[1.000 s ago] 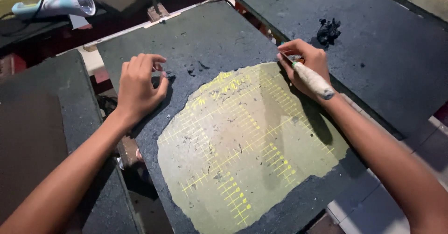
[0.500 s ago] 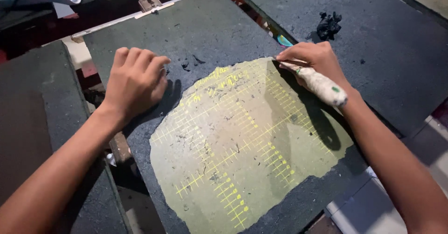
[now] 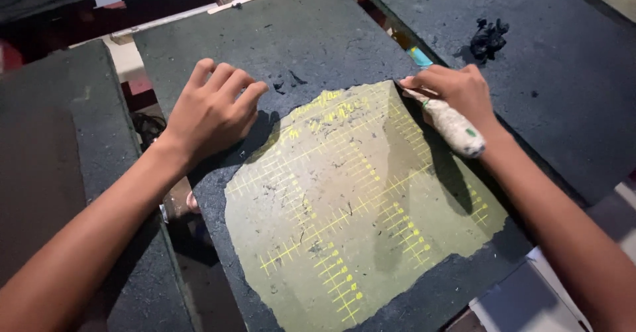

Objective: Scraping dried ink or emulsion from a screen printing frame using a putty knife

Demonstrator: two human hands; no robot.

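A dark coated board [image 3: 318, 34] lies in front of me, with a large patch [image 3: 344, 199] scraped down to a dull green surface that carries yellow grid lines. My left hand [image 3: 212, 110] rests flat on the dark coating at the patch's upper left edge, fingers together and holding nothing. My right hand [image 3: 457, 90] grips a scraper tool with a pale, paint-crusted handle [image 3: 454, 128]. Its tip sits at the patch's upper right edge, against the dark coating.
A second dark board [image 3: 563, 87] lies to the right with a small black clump of scraped material [image 3: 489, 38] on it. Another dark panel [image 3: 46, 173] sits at the left. White sheets [image 3: 523, 299] show at the bottom right corner.
The view has shifted, so the board sits higher and closer. My left hand has slid a little toward the patch's edge. The right hand keeps the tool at the upper right edge.
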